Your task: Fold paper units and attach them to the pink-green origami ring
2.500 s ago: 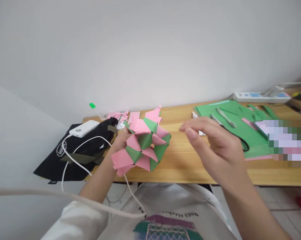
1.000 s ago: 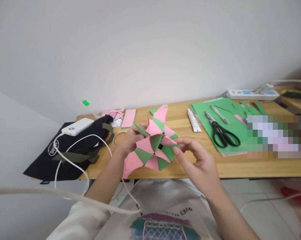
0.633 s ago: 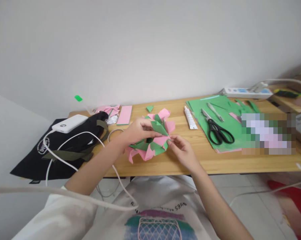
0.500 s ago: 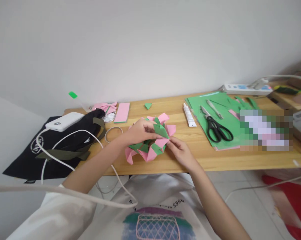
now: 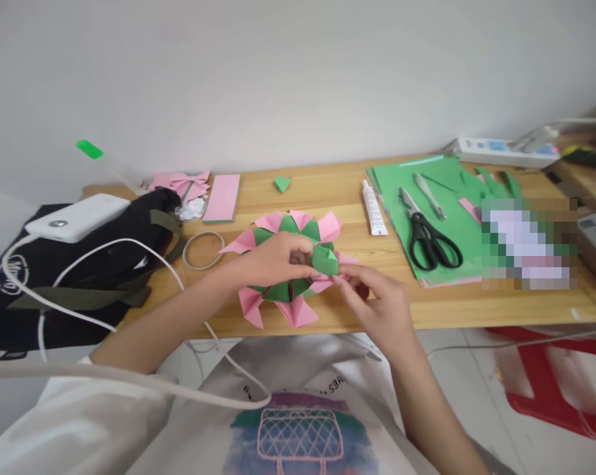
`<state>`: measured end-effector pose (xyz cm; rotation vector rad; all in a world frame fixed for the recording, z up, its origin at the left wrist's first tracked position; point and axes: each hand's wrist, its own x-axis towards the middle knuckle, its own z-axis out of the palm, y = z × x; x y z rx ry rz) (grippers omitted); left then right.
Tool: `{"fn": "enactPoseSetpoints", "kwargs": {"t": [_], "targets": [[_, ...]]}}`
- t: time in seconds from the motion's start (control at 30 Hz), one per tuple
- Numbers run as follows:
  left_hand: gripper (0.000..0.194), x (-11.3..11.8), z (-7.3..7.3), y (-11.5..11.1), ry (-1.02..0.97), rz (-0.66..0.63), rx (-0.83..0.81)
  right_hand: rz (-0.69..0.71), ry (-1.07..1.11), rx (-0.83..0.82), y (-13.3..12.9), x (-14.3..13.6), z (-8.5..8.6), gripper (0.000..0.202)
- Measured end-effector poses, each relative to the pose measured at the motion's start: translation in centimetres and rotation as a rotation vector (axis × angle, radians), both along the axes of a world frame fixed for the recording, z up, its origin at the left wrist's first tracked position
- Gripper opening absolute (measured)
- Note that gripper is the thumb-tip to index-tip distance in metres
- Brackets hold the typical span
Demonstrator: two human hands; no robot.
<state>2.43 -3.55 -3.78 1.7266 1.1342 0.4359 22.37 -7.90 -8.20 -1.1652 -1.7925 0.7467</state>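
Pink-and-green paper flower (image 5: 284, 290) is over the table (image 5: 441, 311) between both hands, kinda round, no real long axis. Left hand (image 5: 276, 258) reaches across its top, pinching a green flap (image 5: 326, 261) near the right rim; right hand (image 5: 381, 302) pinches that rim from outside, fingertips almost meeting.

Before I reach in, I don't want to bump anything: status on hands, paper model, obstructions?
Left hand and right hand gripping paper model near its right side. Model pink at rim, green within. White cable passes under left forearm.
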Motion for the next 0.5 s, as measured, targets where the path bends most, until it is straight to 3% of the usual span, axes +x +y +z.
{"fn": "enactPoseSetpoints", "kwargs": {"t": [0.17,0.3,0.5], "targets": [[0.013,-0.2,0.1,0.2,-0.01,0.051,-0.092,0.017,-0.019,-0.072,0.4,0.2,0.0,0.014],[0.011,-0.5,0.0,0.7,0.064,0.028,-0.032,0.088,-0.168,-0.109,1.1,0.3,1.6,0.016],[0.007,-0.8,-0.3,1.2,-0.011,-0.016,0.013,0.181,-0.479,-0.104,2.7,-0.3,3.8,0.017]]}}
